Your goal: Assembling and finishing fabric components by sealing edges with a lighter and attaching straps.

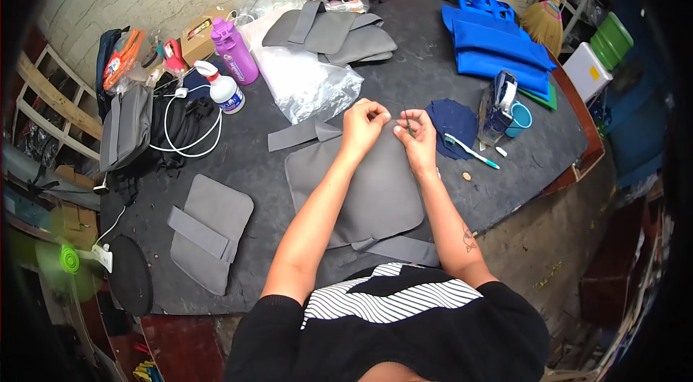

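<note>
A grey padded fabric piece (361, 194) with rounded corners lies flat in front of me, with grey straps at its far left and near right corners. Over its far edge, my left hand (363, 126) is closed in a pinch; what sits between the fingertips is too small to make out. Close beside it, my right hand (416, 142) grips a small, thin dark tool (409, 124), its kind unclear. Both hands are nearly fingertip to fingertip. To the left lies a smaller grey padded piece (213, 230) with a strap (198, 232) across it.
At right are a dark blue cloth (452, 128), a toothbrush (473, 152), a light blue cup (519, 118) and blue bags (498, 46). Beyond my hands lie clear plastic (310, 86) and stacked grey pieces (332, 34). A spray bottle (225, 89), purple bottle (234, 53) and white cable (189, 154) stand left.
</note>
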A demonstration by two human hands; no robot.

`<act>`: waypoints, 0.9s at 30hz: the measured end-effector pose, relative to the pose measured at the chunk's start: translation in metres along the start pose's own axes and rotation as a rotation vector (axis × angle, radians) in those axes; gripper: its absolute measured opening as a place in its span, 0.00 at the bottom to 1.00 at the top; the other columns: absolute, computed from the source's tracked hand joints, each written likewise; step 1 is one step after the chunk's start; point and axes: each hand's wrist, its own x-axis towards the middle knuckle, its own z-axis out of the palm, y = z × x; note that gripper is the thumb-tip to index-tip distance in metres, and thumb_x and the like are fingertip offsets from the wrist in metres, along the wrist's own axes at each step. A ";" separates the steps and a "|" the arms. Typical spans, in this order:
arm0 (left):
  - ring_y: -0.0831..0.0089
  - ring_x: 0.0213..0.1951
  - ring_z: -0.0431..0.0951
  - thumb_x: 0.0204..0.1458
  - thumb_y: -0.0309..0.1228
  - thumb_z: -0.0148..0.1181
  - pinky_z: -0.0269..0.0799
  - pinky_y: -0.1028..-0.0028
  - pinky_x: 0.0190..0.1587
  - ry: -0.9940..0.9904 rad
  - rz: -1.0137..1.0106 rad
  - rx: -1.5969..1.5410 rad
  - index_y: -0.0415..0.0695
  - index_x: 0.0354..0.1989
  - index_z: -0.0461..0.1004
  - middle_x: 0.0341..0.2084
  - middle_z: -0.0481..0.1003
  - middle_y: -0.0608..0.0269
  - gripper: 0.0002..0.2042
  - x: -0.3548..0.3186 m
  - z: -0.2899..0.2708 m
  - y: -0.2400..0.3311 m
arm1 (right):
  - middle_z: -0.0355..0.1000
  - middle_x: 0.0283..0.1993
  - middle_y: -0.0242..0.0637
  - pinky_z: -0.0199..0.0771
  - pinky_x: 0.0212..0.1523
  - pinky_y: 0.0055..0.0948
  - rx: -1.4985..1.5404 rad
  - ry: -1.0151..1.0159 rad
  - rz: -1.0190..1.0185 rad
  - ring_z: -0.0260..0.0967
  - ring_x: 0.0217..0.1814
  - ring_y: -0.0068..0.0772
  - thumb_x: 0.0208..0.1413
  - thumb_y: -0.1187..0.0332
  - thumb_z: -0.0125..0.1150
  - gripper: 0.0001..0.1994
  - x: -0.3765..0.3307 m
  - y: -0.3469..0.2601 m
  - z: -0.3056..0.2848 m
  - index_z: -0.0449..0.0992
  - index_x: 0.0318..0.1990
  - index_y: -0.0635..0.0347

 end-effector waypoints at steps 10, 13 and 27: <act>0.72 0.24 0.74 0.43 0.23 0.63 0.69 0.74 0.30 0.109 -0.093 -0.096 0.36 0.26 0.76 0.23 0.73 0.60 0.04 0.000 -0.001 -0.007 | 0.73 0.36 0.38 0.69 0.39 0.27 -0.783 0.173 -0.194 0.71 0.36 0.30 0.48 0.68 0.64 0.14 -0.017 -0.032 0.004 0.71 0.41 0.63; 0.73 0.25 0.74 0.43 0.24 0.64 0.69 0.75 0.30 0.057 0.032 -0.080 0.37 0.28 0.79 0.24 0.74 0.61 0.05 -0.003 0.001 -0.003 | 0.73 0.36 0.36 0.68 0.39 0.25 -0.543 0.174 -0.072 0.70 0.36 0.28 0.47 0.69 0.65 0.12 -0.007 -0.011 -0.013 0.73 0.39 0.62; 0.59 0.24 0.73 0.46 0.23 0.59 0.67 0.67 0.29 0.223 0.051 0.023 0.35 0.25 0.73 0.22 0.71 0.54 0.04 -0.002 0.011 -0.002 | 0.70 0.33 0.37 0.69 0.32 0.40 -1.044 0.132 -0.334 0.72 0.32 0.45 0.44 0.68 0.66 0.09 -0.017 -0.042 0.008 0.75 0.32 0.59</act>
